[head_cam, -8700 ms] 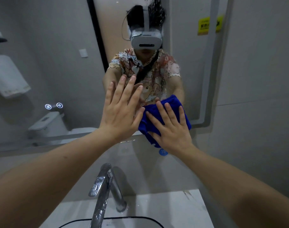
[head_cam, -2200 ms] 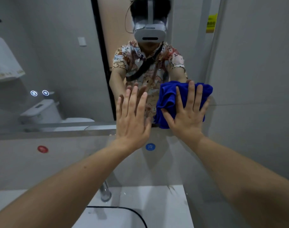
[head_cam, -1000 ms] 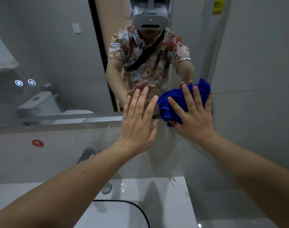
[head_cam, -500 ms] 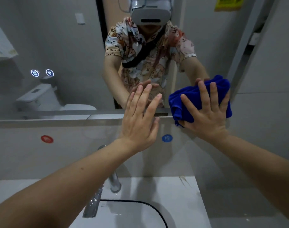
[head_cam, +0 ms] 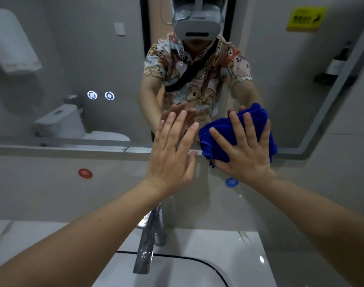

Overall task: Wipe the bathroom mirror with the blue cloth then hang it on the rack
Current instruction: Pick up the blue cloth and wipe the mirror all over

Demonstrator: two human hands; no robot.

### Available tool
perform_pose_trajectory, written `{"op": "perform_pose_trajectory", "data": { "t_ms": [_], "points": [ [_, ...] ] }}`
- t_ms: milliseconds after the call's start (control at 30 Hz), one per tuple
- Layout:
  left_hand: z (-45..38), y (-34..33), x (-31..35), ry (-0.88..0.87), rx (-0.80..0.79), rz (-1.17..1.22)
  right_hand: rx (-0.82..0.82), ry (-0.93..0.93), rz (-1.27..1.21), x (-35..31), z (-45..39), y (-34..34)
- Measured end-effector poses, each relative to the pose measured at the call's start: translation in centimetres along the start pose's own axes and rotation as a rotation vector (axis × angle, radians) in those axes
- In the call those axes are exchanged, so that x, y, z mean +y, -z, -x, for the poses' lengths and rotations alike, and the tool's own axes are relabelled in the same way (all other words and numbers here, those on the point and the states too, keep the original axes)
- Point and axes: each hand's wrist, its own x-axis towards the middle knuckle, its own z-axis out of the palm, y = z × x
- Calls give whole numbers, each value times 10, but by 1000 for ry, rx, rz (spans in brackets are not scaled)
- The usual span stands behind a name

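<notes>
Grey tiled walls (head_cam: 332, 172) surround a white basin (head_cam: 197, 245) with chrome tap (head_cam: 148, 241).

Chrome faucet (head_cam: 148, 241) over sink (head_cam: 197, 272) (white)

Chrome faucet (head_cam: 149, 241) on white washbasin (head_cam: 228, 251)

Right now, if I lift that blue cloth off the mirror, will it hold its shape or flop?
The blue cloth is bunched in soft folds under the right hand, so it will probably droop. It looks plush and likely light. Its lower corner already hangs loose, so it may unfold.
</notes>
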Motion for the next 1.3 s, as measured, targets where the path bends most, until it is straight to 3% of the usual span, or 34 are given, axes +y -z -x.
{"op": "perform_pose_trajectory", "data": {
  "t_ms": [333,767,1033,1300],
  "points": [
    [31,68,-61,112,-4,-61,6,16,-33,-107,-59,-11],
    [79,138,-156,154,-22,-111,-137,10,-48,-203,-109,-7],
    [79,150,-185,136,-98,-104,-155,-18,-75,-232,-123,-6],
    [72,144,-199,89,-113,-161,-59,-7,-59,-235,-122,-17]
  ]
}}
